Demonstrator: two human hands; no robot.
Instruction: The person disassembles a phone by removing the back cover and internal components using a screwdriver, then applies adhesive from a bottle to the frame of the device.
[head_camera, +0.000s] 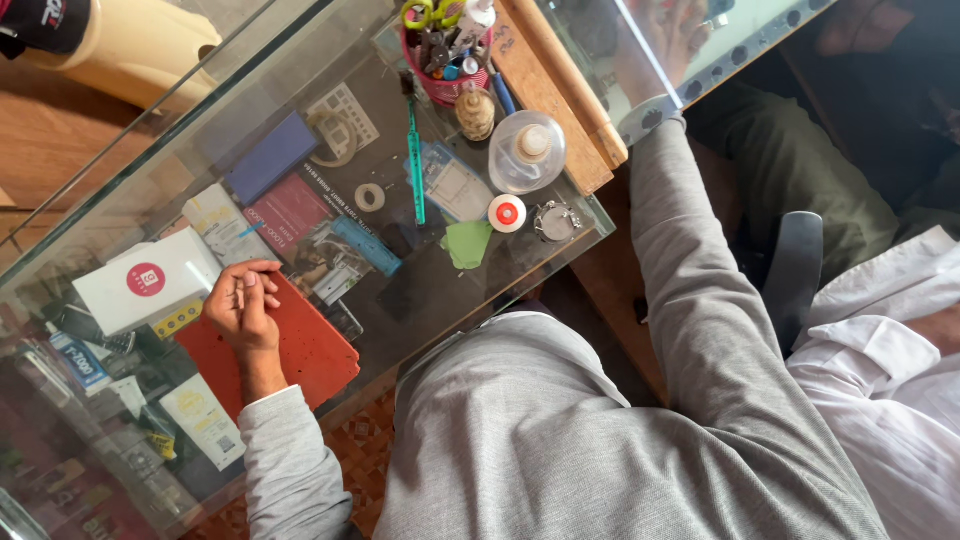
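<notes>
The glass counter is the largest thing here, a clear top with packets, cards and boxes showing beneath it. The left hand rests on a red mat that lies on the glass. Its fingers are curled loosely inward, half closed, and whether anything small sits between them cannot be told. The mat spreads out under the hand and towards the grey-sleeved wrist, so hand and mat are touching.

The right arm in its grey sleeve reaches up and away past the far end of the counter. The right hand is hidden behind a glass panel there, so its state cannot be told.

Just beside the left hand, on its outer side, lies a white box with a pink round mark. Between the two arms, well apart from the left hand, lie a green toothbrush, a clear domed lid, a small green scrap and a white disc with a red centre. Further off, near the right sleeve, stands a pink basket of scissors and pens beside a wooden board.

Under the counter the floor is patterned tile. To the right side a person in a white shirt sits close.
</notes>
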